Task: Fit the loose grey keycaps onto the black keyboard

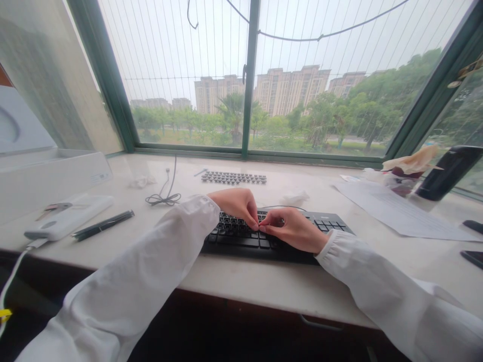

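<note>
A black keyboard (pixel 328 222) lies on the pale windowsill desk (pixel 264 284) in front of me. My left hand (pixel 237 203) and my right hand (pixel 292 230) meet over the middle of its keys, fingertips pinched together and pressing down on one spot. Whether a small keycap is held between the fingers is hidden. Both arms wear white sleeves. Further back, near the window, a flat row of loose grey keycaps (pixel 233 177) lies on the desk.
At left lie a black pen (pixel 102 224), a white power bank with cable (pixel 68 216), a white box (pixel 49 178) and a coiled black cable (pixel 164 198). Right side holds paper sheets (pixel 400 213), a black bottle (pixel 447 172), crumpled tissue (pixel 295 197) and dark devices (pixel 473 257).
</note>
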The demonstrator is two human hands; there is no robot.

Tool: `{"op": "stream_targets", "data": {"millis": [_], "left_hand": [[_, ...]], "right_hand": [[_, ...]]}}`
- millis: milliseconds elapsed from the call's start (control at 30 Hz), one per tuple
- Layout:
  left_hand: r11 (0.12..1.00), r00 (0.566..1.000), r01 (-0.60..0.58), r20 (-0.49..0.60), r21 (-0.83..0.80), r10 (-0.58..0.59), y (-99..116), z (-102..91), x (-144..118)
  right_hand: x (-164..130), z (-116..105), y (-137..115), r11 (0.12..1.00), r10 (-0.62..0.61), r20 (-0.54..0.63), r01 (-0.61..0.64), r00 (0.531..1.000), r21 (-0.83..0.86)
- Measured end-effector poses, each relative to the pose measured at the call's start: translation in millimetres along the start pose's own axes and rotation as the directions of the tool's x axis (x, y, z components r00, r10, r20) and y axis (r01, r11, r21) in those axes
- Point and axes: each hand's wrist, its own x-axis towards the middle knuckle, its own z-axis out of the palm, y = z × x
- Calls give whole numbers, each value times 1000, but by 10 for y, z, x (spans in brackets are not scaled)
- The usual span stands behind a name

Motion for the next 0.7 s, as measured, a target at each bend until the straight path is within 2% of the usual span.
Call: {"op": "stream_targets", "data": {"millis": [267, 367, 533, 700], "left_hand": [[997, 998, 66, 20, -39, -65, -15, 2, 20], [993, 997, 69, 47, -101, -64, -53, 26, 67], [977, 993, 118, 21, -178, -116, -86, 101, 181], [947, 981, 176, 131, -268, -145, -72, 120, 209]], "right_hand": [[6, -14, -20, 997, 40, -2, -40, 999, -60], [30, -20, -31, 998, 63, 27, -62, 998, -27], [95, -49, -35, 991, 136, 89, -136, 987, -6], [177, -77, 48, 982, 184, 114, -179, 976, -60]]}}
